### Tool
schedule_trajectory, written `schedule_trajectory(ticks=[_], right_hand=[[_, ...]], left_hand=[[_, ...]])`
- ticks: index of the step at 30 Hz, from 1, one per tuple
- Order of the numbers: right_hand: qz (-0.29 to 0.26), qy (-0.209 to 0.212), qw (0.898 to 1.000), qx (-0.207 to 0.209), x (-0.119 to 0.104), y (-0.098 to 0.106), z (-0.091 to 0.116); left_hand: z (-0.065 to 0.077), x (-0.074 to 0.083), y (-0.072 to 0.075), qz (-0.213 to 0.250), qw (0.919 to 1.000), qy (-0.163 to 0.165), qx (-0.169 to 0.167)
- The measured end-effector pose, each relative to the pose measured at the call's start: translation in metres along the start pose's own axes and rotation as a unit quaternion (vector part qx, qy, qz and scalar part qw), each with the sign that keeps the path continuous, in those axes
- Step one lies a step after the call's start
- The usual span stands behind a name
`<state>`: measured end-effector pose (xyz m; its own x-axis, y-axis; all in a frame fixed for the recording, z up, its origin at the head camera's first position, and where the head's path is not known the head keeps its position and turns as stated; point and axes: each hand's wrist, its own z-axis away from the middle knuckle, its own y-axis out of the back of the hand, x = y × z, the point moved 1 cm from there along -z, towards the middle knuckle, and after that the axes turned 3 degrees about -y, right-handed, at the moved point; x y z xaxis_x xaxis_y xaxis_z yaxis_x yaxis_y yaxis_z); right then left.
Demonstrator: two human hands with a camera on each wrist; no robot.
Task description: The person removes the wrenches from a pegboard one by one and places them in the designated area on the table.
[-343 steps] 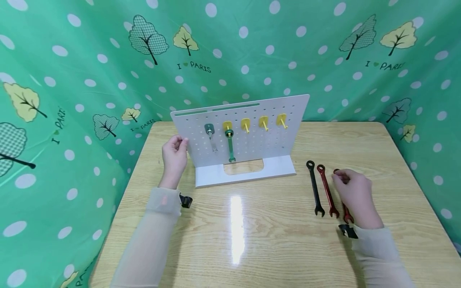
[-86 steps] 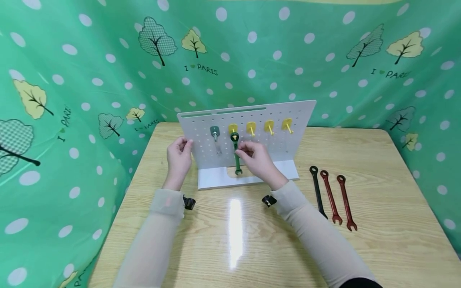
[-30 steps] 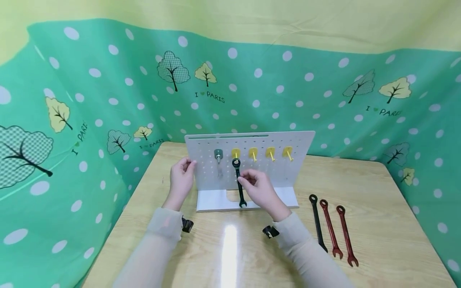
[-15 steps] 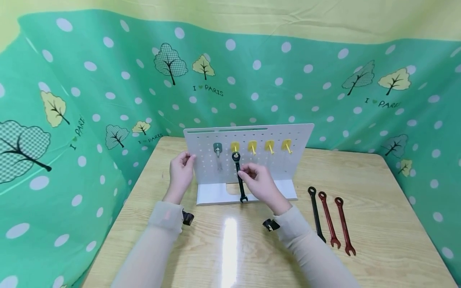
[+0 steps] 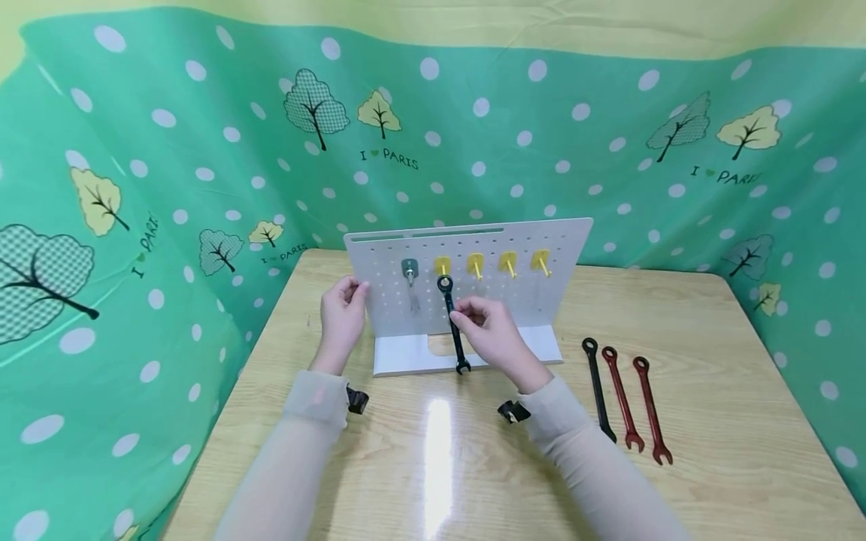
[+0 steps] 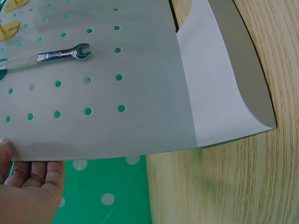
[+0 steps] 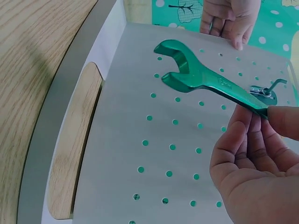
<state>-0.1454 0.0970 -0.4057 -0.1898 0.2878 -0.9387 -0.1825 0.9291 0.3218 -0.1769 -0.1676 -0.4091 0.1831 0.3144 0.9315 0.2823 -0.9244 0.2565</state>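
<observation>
My right hand pinches the shaft of a green combination wrench between thumb and fingers, in front of a white pegboard. The wrench looks dark in the head view and slants, open end down. Its ring end sits at the tip of the second hook, a yellow one; I cannot tell whether it still rests on it. My left hand holds the board's left edge, thumb in front, fingers behind. A silver wrench hangs from the leftmost hook, which has a teal base.
Three yellow hooks to the right bear nothing. Right of the board on the wooden table lie a black wrench and two red wrenches, side by side. A green patterned curtain stands behind the table.
My right hand has left the red wrench at the right and now grips the green wrench, which hung against the board. The wrench has come forward and lower. My left hand stays at the edge.
</observation>
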Motion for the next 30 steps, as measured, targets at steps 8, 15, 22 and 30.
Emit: schedule_trajectory(ticks=[8, 15, 22, 30], right_hand=[[-0.003, 0.001, 1.000, -0.003, -0.0019, 0.0023, -0.0011], [-0.006, 0.000, 1.000, -0.004, -0.0042, 0.0023, 0.0001], [-0.013, -0.008, 1.000, -0.004, -0.0052, 0.0028, 0.0011], [-0.019, -0.015, 1.000, -0.005, -0.0055, 0.0028, 0.0015]], left_hand=[[-0.0015, 0.0019, -0.0005, -0.009, 0.9999, -0.009, 0.005], [-0.0010, 0.0016, -0.0010, 0.002, 0.9999, -0.011, 0.005], [-0.0010, 0.0016, -0.0023, 0.008, 0.9998, -0.017, 0.009], [-0.0003, 0.0023, -0.0014, 0.007, 0.9999, -0.011, 0.005]])
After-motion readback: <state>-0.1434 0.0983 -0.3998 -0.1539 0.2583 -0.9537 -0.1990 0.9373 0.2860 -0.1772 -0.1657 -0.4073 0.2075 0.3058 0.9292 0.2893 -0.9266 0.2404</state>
